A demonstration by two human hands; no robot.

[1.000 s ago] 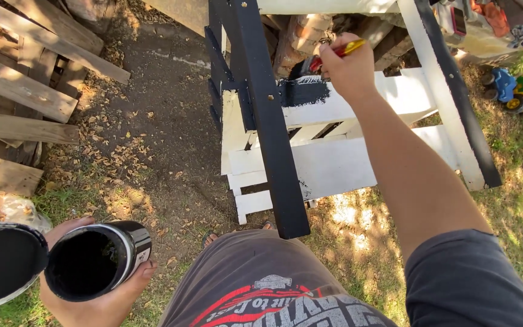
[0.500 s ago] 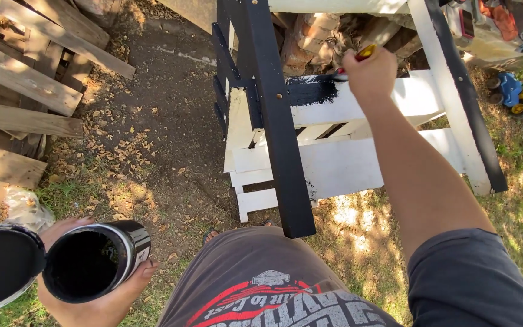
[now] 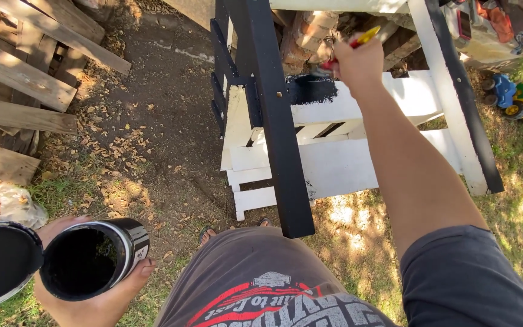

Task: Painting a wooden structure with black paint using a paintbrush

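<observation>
Outdoors, on dirt and patchy grass, stands a wooden frame (image 3: 334,157) of white boards, seen from the head view, the only view there is.

Judging by the paint, the work is partly done. One long post (image 3: 276,115) running down the middle of the frame is black over all of its visible length, as are the short rungs (image 3: 219,79) at its far left side. A second upright (image 3: 455,103) at the right edge is black along one face and white on the other. On the white rail (image 3: 382,100) between them, only a black patch (image 3: 312,89) next to the post is covered; the rest of that rail, the wide boards below and the short ends at the bottom left corner are bare white. So most of the broad faces look left to do.

The right hand (image 3: 357,63) is stretched out to the rail, clenched round a brush (image 3: 361,41) with a yellow and red handle. Its bristles are hidden behind the hand, so I cannot tell whether they touch the wood; the hand sits just above the edge of the black patch.

The left hand (image 3: 95,293), low at the bottom left of the view, grips a can (image 3: 92,257) of black paint from beneath, fingers wrapped round its side, mouth tilted towards the camera. Its lid (image 3: 1,263), black inside, shows just beside the can; what holds it I cannot tell.

Planks (image 3: 25,79) lie at the left, and a toy (image 3: 519,100) at the right edge on the grass.
</observation>
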